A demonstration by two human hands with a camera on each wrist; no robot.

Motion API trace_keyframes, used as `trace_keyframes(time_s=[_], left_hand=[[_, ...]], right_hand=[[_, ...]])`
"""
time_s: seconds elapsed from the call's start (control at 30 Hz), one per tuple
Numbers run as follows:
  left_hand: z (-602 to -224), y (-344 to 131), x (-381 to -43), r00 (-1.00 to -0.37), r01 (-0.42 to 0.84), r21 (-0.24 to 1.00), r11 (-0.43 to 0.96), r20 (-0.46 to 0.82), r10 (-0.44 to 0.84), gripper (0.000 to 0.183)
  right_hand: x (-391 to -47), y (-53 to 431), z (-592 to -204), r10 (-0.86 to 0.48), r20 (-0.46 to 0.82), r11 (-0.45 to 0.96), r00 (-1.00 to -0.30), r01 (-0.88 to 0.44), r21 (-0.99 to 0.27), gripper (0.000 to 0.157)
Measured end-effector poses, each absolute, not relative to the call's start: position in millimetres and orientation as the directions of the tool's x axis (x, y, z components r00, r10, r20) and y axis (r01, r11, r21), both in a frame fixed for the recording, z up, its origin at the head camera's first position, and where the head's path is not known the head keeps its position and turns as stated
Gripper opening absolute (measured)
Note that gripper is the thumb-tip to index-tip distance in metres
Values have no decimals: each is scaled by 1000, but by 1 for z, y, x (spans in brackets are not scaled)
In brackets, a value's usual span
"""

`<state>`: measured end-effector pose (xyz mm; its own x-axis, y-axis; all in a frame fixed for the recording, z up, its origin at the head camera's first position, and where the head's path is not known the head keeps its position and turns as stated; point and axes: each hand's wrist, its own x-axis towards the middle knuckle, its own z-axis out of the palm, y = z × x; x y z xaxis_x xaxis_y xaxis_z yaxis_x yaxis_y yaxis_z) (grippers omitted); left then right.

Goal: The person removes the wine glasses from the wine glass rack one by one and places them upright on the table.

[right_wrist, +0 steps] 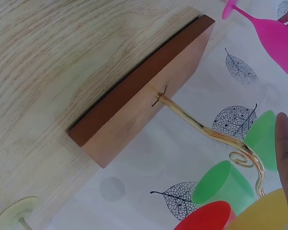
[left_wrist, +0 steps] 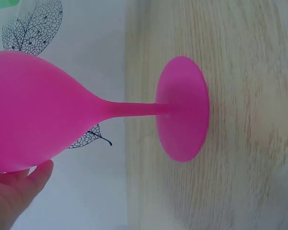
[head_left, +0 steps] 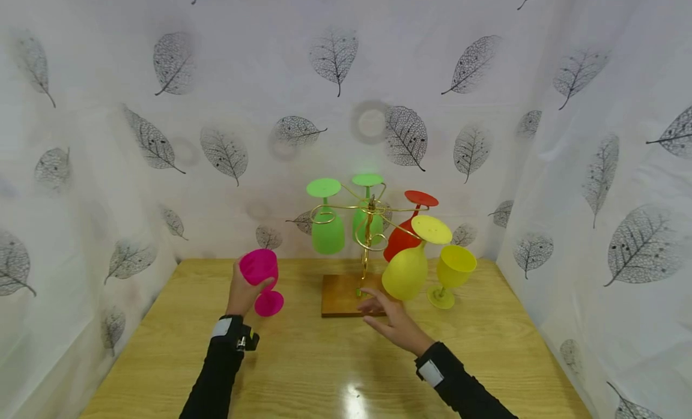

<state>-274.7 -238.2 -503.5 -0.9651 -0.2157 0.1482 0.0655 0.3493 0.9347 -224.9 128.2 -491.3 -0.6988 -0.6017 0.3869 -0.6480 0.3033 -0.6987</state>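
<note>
My left hand (head_left: 241,294) grips a bright pink plastic goblet (head_left: 259,268) by its bowl, on the left side. The goblet is upright, mouth up; in the left wrist view its round foot (left_wrist: 182,109) is low over or on the wood, and I cannot tell which. Near the front of a gold wire glass rack (head_left: 369,227) is my right hand (head_left: 399,324), fingers loosely extended and holding nothing. Upside down from the rack hang two green goblets (head_left: 328,234), a red goblet (head_left: 401,239) and a yellow goblet (head_left: 405,272), the last one tilted beside my right hand.
A second yellow goblet (head_left: 456,268) stands upright on the table, right of the rack. The rack's wooden base (head_left: 337,296) sits on the light wood table (head_left: 303,371). A white leaf-patterned curtain (head_left: 270,59) encloses the back and both sides.
</note>
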Motion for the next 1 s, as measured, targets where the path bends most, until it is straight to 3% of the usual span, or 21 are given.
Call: trace_keyframes(time_s=[0.13, 0.33, 0.43, 0.53, 0.67, 0.77, 0.87, 1.0], left_hand=[[-505, -237, -275, -966, 62, 934, 353, 146, -215, 91], [-507, -231, -272, -949, 67, 905, 420, 188, -253, 114], [-506, -221, -269, -891, 127, 852, 508, 323, -319, 115], [-501, -208, -263, -791, 194, 724, 662, 514, -331, 104], [-492, -187, -257, -681, 293, 438, 850, 720, -136, 86], [-484, -170, -254, -642, 380, 267, 885, 765, 45, 80], [-474, -155, -252, -625, 456, 205, 866, 766, 148, 78], [-459, -143, -261, -609, 515, 206, 832, 771, 186, 74]], right_hand=[[-225, 129, -491, -605, 380, 313, -700, -648, -694, 49], [-225, 129, -492, -608, 364, 322, -705, -639, -699, 48], [-225, 129, -491, -609, 361, 321, -707, -635, -702, 48], [-225, 129, -491, -611, 356, 324, -707, -634, -702, 47], [-224, 130, -491, -613, 354, 321, -707, -632, -705, 45], [-224, 130, -490, -610, 352, 318, -710, -626, -712, 43], [-224, 129, -491, -608, 352, 316, -711, -624, -715, 41], [-223, 128, -490, -614, 359, 315, -703, -636, -704, 40]])
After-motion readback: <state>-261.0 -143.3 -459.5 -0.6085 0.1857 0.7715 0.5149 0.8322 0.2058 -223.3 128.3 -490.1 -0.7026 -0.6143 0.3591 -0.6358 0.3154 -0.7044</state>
